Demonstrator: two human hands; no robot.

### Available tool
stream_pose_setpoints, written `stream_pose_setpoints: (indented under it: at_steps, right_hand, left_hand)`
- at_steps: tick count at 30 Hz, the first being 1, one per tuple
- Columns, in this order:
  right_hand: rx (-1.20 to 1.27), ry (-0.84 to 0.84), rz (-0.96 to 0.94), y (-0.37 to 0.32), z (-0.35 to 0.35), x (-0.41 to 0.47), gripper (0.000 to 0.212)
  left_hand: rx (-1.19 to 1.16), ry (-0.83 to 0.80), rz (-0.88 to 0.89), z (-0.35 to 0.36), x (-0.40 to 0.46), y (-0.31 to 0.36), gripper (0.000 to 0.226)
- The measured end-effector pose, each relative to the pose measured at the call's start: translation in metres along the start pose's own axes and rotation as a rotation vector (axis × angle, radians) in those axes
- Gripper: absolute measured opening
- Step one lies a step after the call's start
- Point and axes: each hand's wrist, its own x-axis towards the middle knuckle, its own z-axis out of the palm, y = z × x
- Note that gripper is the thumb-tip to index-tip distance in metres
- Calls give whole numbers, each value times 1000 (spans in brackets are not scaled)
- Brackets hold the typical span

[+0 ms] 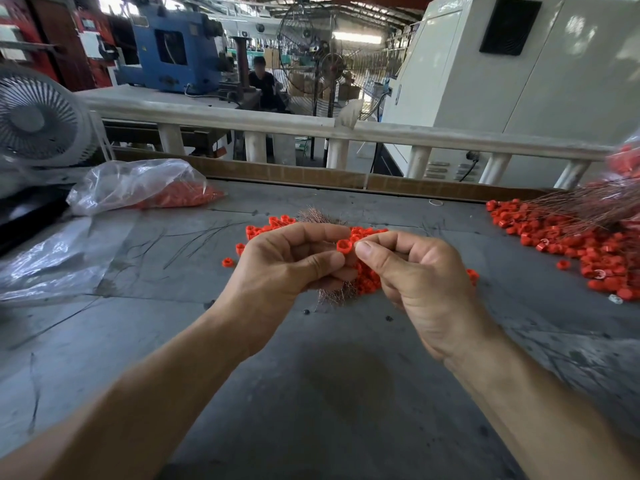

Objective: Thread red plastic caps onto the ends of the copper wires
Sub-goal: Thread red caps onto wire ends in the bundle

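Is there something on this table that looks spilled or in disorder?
Yes. Loose red caps lie scattered on the bare table at right and behind the hands, not in the plastic bag. Stray dark wires lie at left.

One red cap (344,245) raised at center, loose red caps (367,282) below it among copper wires (337,295), capped wires (581,233) piled at three o'clock.

A grey worktable (329,393) fills the lower view. At ten o'clock sits a white desk fan (36,121), with clear plastic sheeting (52,261) at nine o'clock. A white railing (311,128) crosses the middle. Beyond it, at twelve o'clock stands a pedestal fan (317,51), a blue machine (169,46) at eleven, a white cabinet (519,71) at two.
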Motion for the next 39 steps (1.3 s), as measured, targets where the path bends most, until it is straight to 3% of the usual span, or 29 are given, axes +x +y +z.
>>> stream_pose_setpoints:
  at_steps: [15, 21, 24, 33, 39]
  right_hand:
    - [-22, -63, 0, 0, -9, 4, 10]
    - [95, -4, 37, 0, -7, 2, 17]
    - [48, -16, -42, 1, 3, -2, 9]
    - [18, -64, -89, 0, 6, -5, 9]
    - [8, -34, -65, -2, 6, -6, 12]
  left_hand:
    - [19, -98, -9, -3, -2, 5, 19]
    - [13, 25, -5, 0, -1, 5, 27]
    - [69, 58, 22, 4, -2, 3, 27]
    - [140, -14, 23, 4, -4, 1, 24]
    - [122, 39, 44, 6, -3, 0, 25]
